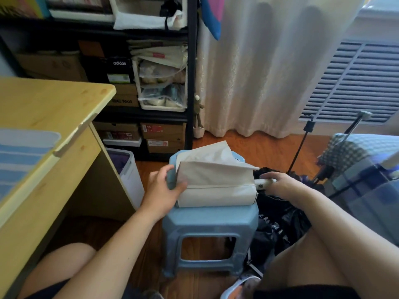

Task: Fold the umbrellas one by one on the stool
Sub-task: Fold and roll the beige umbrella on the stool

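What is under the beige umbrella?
The blue stool: the beige umbrella lies across its seat, hiding most of it. Its handle end overhangs black fabric to the right.

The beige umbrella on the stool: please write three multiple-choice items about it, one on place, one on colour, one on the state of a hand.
1. Where does the beige umbrella lie?
A. On the wooden desk
B. On the stool
C. On the floor

2. What colour is the stool?
A. Light blue
B. Red
C. Black

3. What is the right hand doing?
A. Hanging idle beside the knee
B. Pressing flat on the desk
C. Gripping the white umbrella handle

Answers:
1 B, the umbrella rests across the stool's top.
2 A, its seat and legs are pale blue plastic.
3 C, the fingers curl round the umbrella handle at the umbrella's right end, while the left hand holds the fabric at the other end.
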